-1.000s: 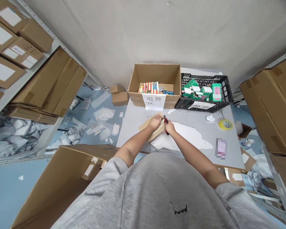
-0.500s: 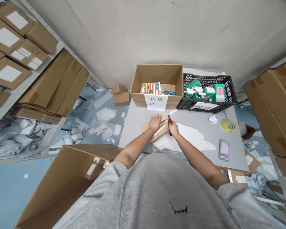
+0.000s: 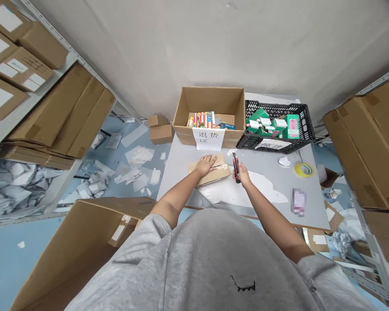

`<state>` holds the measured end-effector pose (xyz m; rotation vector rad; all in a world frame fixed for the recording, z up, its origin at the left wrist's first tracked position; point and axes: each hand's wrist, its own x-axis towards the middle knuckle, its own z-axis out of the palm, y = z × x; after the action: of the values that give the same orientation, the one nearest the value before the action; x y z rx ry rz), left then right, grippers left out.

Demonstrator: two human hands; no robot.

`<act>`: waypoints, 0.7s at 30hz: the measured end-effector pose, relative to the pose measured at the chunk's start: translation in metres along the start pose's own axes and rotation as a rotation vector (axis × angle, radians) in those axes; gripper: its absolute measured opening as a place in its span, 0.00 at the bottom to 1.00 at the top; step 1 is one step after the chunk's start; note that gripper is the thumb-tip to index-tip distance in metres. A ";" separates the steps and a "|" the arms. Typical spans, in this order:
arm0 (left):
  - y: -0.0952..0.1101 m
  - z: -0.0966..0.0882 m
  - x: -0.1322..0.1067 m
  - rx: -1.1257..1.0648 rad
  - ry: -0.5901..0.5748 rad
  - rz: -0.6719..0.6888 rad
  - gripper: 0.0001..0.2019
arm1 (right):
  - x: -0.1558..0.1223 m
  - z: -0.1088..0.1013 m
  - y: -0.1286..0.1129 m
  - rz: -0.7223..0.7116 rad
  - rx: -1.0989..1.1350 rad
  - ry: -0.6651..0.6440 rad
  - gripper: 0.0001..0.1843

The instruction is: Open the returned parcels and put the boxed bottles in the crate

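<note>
A small cardboard box [image 3: 218, 173], with clear tape along its top, lies at a slant on the grey table [image 3: 178, 162]. My left hand [image 3: 205, 164] rests on the box with its fingers stretched out over the top. To the right of the box, my right hand [image 3: 242, 175] is closed around a red and black utility knife [image 3: 236, 166]. The knife points away from me and stands apart from the box. White sheet material [image 3: 262, 188] is spread on the table under and beside the box.
An open carton [image 3: 209, 97] with books and a black plastic crate [image 3: 306, 123] with green boxes stand at the back. Yellow tape [image 3: 304, 169] and crumpled paper [image 3: 284, 161] lie to the right. A large open carton [image 3: 58, 246] stands at my left, and shelves flank both sides.
My right hand has drawn the knife off the box to the right and turned it away from the cardboard. The box has turned a little under my left hand. The view has shifted slightly.
</note>
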<state>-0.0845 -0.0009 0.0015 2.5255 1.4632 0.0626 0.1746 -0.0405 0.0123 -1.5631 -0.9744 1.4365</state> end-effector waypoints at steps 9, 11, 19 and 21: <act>0.004 0.002 0.019 -0.164 0.016 0.063 0.29 | 0.022 0.004 0.010 -0.016 -0.236 0.014 0.25; 0.016 0.005 0.014 -0.176 0.081 0.024 0.29 | 0.032 0.013 0.010 0.009 -0.302 0.046 0.24; 0.066 0.017 -0.004 -0.140 0.106 -0.033 0.43 | 0.061 0.029 0.006 0.095 -0.473 0.137 0.22; 0.072 0.017 0.000 -0.119 0.094 -0.081 0.44 | 0.056 0.026 0.005 0.061 -0.424 0.097 0.22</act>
<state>-0.0204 -0.0386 0.0005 2.3960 1.5460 0.2502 0.1525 0.0105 -0.0159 -1.9615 -1.2382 1.2325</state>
